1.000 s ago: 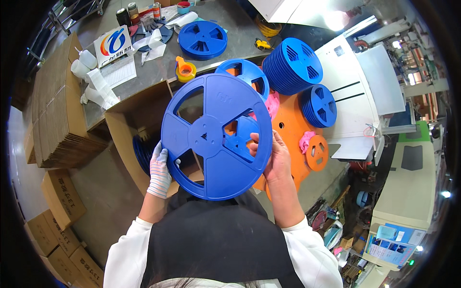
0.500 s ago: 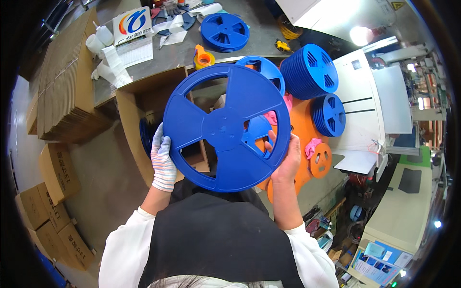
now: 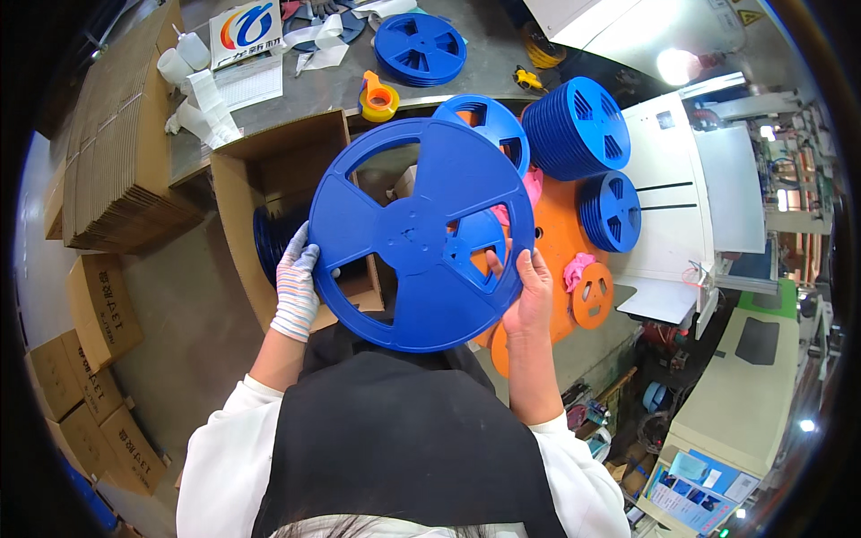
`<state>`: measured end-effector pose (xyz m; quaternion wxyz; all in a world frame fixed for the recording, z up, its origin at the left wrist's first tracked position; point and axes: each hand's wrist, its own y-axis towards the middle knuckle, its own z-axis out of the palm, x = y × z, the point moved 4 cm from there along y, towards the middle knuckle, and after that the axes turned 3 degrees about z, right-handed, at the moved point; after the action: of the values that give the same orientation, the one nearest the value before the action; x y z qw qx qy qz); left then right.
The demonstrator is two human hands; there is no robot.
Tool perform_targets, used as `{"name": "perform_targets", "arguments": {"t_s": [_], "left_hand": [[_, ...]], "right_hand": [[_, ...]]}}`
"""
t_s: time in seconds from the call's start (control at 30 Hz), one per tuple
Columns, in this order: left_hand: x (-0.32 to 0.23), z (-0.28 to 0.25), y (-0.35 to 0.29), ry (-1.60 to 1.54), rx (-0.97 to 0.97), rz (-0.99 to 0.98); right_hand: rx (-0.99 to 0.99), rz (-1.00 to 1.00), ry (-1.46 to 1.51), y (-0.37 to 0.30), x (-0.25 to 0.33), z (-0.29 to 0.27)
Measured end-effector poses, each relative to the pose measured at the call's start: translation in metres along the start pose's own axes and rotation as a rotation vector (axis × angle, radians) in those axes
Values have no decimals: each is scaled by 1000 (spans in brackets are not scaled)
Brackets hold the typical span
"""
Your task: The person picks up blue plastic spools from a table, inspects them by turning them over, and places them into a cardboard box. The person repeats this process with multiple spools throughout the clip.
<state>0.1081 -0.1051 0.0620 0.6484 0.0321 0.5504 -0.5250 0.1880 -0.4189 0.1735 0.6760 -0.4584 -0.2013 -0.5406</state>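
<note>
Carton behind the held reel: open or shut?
Open: beyond the large blue reel, the carton has no cover across its opening, and dark reels show inside.

Fisheye view from head height, tipped steeply downward
The left one of two side-by-side head cameras looks down and forward: the black apron [image 3: 386, 439] lies close below, the left forearm [image 3: 277, 360] and right forearm [image 3: 534, 377] show beyond it, and the blue reel [image 3: 414, 235] is near, around mid-view. The table [image 3: 493, 73] lies farther off at the top; straight edges bow toward the dark rim.
</note>
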Motion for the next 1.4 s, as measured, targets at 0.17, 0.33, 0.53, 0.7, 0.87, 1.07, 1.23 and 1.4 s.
{"name": "perform_targets", "arguments": {"t_s": [0.17,0.33,0.53,0.7,0.87,1.07,1.23,1.4], "left_hand": [[8,-12,13,47,-23,-95],[15,-22,19,65,-42,-133],[4,-23,11,-2,-7,-30],[-11,-15,1,-83,53,51],[-19,-10,-5,-139,91,71],[-3,-20,5,-130,88,7],[7,-34,15,144,-6,121],[-11,3,-8,986,34,539]], "right_hand": [[67,128,58,-1,-6,2],[114,179,-4,-5,-8,2],[91,111,18,-2,-16,-7],[31,122,90,4,-18,-24],[66,176,199,5,-20,-32],[-42,206,158,7,-28,-37],[-130,230,106,4,-29,-34],[-125,-14,-85,-16,-17,11]]}}
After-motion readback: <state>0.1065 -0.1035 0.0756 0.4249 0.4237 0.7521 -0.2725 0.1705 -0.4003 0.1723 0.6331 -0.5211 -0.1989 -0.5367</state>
